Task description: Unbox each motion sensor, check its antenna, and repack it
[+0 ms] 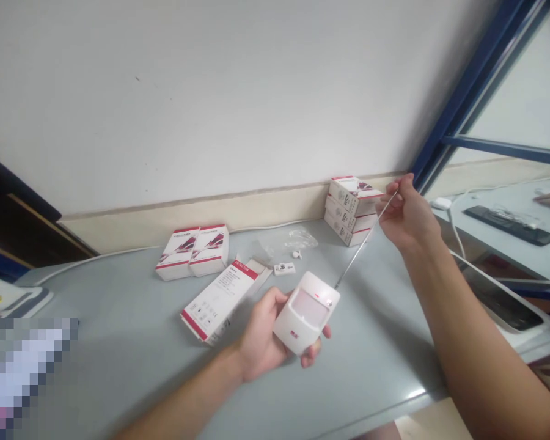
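A white detector [305,315] is held above the grey table [366,366] by the left hand [268,342], with the thumb laid along its left edge and the fingers curled beneath, tips showing at the right edge. A thin metal antenna [366,235] is extended from its upper right corner, and the far end is pinched by the fingers of the right hand [406,211], which is raised, its forearm slanted up from the lower right. A small red logo is printed on the detector's front but cannot be read. "DETECTOR" is printed on the red band of the long box [222,299] lying just beyond the left hand; its smaller print is illegible. Behind it, 2 boxes [192,250] are set side by side; to the right, 3 boxes [351,211] are stacked by the wall.
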### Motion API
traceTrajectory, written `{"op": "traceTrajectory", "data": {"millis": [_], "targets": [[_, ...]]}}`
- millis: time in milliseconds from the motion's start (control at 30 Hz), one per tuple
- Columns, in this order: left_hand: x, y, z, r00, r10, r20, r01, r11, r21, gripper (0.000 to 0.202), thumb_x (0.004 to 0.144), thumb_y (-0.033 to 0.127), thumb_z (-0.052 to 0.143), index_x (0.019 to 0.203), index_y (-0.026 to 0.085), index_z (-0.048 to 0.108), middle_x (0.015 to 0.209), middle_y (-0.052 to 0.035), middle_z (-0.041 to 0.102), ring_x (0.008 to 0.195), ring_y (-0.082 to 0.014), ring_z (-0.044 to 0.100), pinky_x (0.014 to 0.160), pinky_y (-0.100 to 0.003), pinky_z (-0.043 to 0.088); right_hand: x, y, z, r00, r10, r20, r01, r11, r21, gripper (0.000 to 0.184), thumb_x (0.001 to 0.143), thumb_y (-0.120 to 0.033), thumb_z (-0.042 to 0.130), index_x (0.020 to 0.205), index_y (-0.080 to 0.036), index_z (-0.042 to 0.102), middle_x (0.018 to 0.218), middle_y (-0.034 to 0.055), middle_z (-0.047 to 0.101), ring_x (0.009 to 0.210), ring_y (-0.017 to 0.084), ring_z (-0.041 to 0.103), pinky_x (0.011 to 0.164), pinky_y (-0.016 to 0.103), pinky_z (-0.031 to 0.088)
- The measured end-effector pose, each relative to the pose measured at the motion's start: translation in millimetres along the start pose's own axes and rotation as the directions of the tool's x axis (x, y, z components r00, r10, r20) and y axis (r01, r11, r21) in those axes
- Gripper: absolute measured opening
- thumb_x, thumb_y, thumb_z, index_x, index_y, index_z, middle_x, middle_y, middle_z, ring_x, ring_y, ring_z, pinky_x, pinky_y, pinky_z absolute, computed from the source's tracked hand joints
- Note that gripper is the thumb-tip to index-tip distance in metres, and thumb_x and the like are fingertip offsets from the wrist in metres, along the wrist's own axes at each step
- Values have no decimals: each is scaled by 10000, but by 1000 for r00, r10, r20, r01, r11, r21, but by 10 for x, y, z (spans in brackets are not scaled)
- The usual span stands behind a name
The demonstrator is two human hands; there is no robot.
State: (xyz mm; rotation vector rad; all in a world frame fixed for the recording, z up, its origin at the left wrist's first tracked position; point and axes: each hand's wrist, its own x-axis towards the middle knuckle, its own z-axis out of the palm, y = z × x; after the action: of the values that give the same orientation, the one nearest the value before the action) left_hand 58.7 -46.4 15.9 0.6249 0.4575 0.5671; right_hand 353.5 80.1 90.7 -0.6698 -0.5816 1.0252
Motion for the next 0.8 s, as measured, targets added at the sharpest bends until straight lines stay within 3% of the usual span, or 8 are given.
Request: {"op": "traceTrajectory", "data": {"millis": [133,267,433,600,700,800], "targets": [[1,3,-28,1000,-9,7,9,1000,-6,509,926,455,407,1088,66,693,929,-188,700,612,-221,638,546,-329,426,-40,-30,30,1000,6,29,-7,1000,30,279,919,-291,825,783,-255,584,641,-93,491,435,62,294,384,202,313],[-12,-31,-72,1000,3,31,-3,1000,-8,513,925,452,404,1139,69,671,940,-191,713,625,-238,661,566,-340,444,-69,-45,49,991,24,132,-39,993,110,302,883,-179,844,788,-251,567,606,-104,447,440,56,307,402,189,308],[-13,-74,-131,996,37,83,-35,999,-27,500,949,448,389,1224,96,614,981,-201,725,663,-272,689,589,-355,453,-27,3,11,978,80,194,-90,995,40,371,858,-445,880,838,-251,565,639,-98,450,467,57,369,426,174,382],[-35,-63,-67,996,70,55,-70,998,-8,471,946,413,377,1244,114,586,992,-198,729,679,-274,701,610,-361,461,19,95,-38,988,60,140,-47,994,-96,463,807,-645,844,940,-257,630,710,-72,519,500,71,427,445,187,446],[-50,-54,-18,997,79,14,-79,997,8,465,936,391,360,1232,110,582,979,-200,731,681,-267,701,617,-358,466,5,104,-36,989,58,138,-45,994,-95,441,819,-626,844,958,-254,653,728,-65,547,505,73,430,455,191,457],[-57,-59,3,995,95,-8,-95,995,21,448,922,380,357,1204,111,578,974,-204,732,679,-267,700,615,-357,465,-17,88,-31,984,80,160,-73,996,-52,362,810,-488,902,951,-250,669,738,-67,573,518,61,427,470,171,451]]}}
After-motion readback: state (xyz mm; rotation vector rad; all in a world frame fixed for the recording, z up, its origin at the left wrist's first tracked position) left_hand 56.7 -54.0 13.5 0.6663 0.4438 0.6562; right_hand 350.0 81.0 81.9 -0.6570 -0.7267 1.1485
